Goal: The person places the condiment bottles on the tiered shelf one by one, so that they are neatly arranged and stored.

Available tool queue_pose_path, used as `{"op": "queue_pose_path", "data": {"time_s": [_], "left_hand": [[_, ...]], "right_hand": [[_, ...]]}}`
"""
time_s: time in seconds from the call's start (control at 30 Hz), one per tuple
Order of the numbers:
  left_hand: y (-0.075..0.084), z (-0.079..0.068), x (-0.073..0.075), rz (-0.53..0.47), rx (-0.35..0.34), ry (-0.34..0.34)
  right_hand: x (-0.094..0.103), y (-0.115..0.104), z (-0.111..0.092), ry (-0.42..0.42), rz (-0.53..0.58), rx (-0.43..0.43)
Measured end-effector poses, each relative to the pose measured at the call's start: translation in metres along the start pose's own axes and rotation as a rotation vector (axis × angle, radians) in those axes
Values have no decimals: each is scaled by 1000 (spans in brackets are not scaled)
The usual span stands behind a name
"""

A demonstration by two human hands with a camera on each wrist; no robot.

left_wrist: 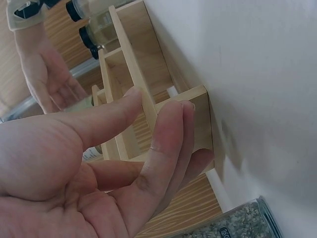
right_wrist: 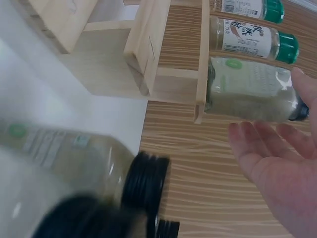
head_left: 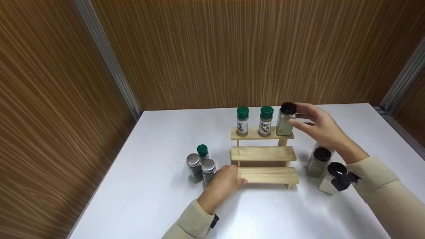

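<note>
A three-step wooden rack (head_left: 265, 153) stands on the white table. My left hand (head_left: 224, 181) grips the left end of its lowest step; in the left wrist view the thumb lies by the board's edge and the fingers are at the end panel (left_wrist: 190, 119). On the top step, a black-capped spice jar (head_left: 284, 125) stands upright at the right end. Beside it my right hand (head_left: 320, 127) has its thumb at the jar's upper part, while the other fingers are spread loosely, seemingly clear of the glass in the right wrist view. Two green-capped spice bottles (head_left: 265, 124) share that step.
Left of the rack stand two silver-capped jars (head_left: 208, 169) and a green-capped bottle (head_left: 202, 151). Several black-capped jars (head_left: 318, 162) stand to the right, under my right forearm. Wood-grain panels (head_left: 232, 53) wall the table at the back and sides.
</note>
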State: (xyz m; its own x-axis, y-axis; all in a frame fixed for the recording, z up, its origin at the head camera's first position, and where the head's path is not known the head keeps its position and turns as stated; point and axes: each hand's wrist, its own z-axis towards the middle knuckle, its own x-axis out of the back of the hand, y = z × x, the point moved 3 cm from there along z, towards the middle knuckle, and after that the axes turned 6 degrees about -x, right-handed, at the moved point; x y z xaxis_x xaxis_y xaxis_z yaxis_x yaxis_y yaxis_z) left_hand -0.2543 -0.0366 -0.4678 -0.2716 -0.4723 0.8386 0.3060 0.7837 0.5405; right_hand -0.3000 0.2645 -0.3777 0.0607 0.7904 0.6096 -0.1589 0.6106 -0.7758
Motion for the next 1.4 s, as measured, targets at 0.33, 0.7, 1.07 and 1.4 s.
{"op": "queue_pose_path", "data": {"time_s": [0.33,0.7,1.07,1.4], "left_hand": [[-7,-2,3,-4,11,-16],[-9,-4,7,-11,-12,-4],[-8,-4,3,-26,-13,-8],[-8,-5,6,-46,0,-23]], "right_hand": [[27,15,-48,125,34,76],[30,62,-118,152,90,39],[1,99,-143,106,13,18],[-7,98,-147,89,-7,75]]}}
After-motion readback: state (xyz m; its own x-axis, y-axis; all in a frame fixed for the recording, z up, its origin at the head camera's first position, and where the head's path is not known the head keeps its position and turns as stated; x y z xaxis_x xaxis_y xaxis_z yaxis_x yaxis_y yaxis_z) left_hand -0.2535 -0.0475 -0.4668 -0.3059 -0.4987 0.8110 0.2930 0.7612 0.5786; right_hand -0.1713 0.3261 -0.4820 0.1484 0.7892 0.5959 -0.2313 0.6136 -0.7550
